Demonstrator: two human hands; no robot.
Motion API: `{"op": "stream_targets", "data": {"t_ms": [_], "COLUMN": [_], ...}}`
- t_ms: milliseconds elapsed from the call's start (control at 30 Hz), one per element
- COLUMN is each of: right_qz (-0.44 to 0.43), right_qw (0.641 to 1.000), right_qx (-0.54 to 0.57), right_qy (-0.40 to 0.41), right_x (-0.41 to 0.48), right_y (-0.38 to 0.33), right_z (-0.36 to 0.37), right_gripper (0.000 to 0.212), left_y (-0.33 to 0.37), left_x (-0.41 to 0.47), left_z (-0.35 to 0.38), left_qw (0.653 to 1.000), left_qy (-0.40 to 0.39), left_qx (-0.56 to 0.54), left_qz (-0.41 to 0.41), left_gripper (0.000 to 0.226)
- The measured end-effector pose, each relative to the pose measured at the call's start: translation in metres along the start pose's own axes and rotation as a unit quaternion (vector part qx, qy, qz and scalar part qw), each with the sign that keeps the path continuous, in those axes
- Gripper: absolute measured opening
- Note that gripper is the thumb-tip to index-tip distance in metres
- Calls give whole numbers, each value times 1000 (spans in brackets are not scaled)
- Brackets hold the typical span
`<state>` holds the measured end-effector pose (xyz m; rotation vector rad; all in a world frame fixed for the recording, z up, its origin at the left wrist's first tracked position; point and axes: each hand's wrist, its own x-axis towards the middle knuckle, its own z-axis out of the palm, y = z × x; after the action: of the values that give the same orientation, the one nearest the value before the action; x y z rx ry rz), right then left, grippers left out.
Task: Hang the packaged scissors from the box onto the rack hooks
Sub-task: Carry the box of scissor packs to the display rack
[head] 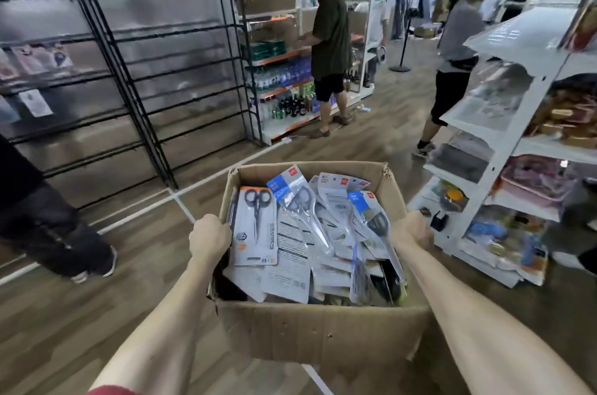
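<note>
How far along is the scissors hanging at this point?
Done: little to see; a few blurred packets hang far left on the black rack. In hand: the left hand and right hand grip the cardboard box by its side walls. Left: packaged scissors fill the box, none picked out yet.

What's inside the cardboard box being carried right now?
The cardboard box holds a loose heap of packaged scissors. One card at the left lies face up, showing grey-handled scissors; several lie printed back up. The heap hides the lower layers and the box's bottom.
</note>
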<state>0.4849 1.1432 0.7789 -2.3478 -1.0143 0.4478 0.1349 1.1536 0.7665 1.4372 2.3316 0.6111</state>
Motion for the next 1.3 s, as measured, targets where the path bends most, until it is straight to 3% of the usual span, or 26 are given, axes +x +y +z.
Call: {"op": "stream_targets", "data": {"t_ms": [300,567,1000,1300], "right_qz": [-9,-47,-114,-200], "right_qw": [999,995,985,960], "right_qx": [-11,-32,-37,-41], "right_qy": [-28,-83,-127,-193], "right_x": [147,295,507,643], "right_y": [-89,-184,-424,-617], "right_z": [50,146,278,412], "right_gripper": [28,30,31,31], "left_y": [82,127,204,236], "left_x": [132,285,545,738], "left_z": [33,99,118,132], "left_qw": [999,996,984,955], "left_qy": [26,24,46,116], "left_qx": [2,3,-8,-36], "left_qz": [-33,-82,-173,-270], "left_gripper": [26,27,27,25]}}
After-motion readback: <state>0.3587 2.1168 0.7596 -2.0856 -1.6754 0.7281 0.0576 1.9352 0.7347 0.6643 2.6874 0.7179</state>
